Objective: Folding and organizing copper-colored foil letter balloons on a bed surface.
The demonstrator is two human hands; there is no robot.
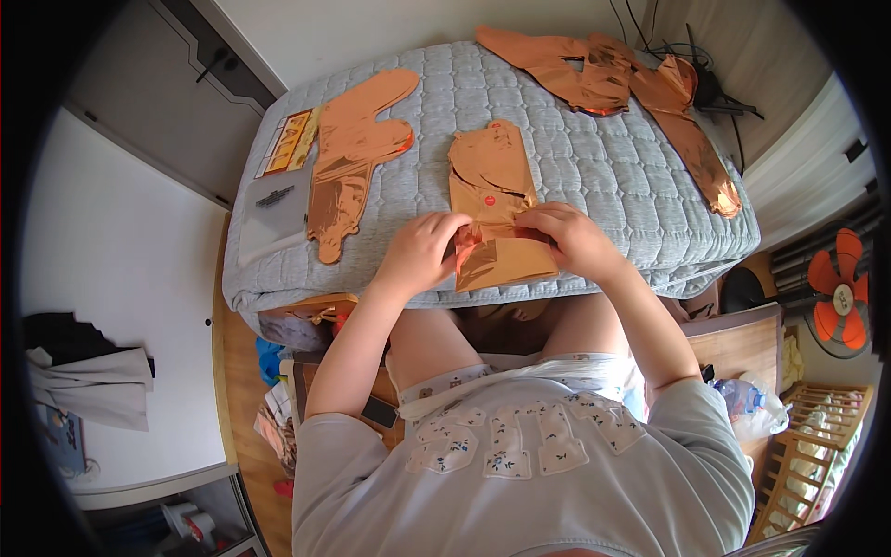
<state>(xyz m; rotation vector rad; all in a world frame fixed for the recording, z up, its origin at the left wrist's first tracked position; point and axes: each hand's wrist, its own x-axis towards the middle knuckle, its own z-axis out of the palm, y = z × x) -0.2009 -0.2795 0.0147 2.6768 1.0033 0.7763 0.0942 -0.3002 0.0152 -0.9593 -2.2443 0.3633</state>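
Note:
A flat, uninflated copper-coloured foil balloon (490, 165) lies on the quilted mattress in front of me, its near part folded over. My left hand (422, 249) pinches its left edge at the fold, fingertips pressed into the foil. On the opposite edge, my right hand (574, 239) grips the foil with its fingers bent and its thumb partly hidden. A small red round mark shows on the balloon above the fold. Left of it lies a larger flat foil balloon (357, 148). Another foil balloon (594, 79), crumpled and long, stretches along the far right.
The grey quilted mattress (436, 93) carries everything. A clear plastic bag (276, 218) and a printed card (288, 144) lie at its left side. Dark cables and a black device (713, 88) stand by the right wall. An orange-bladed fan (840, 295) is at the right.

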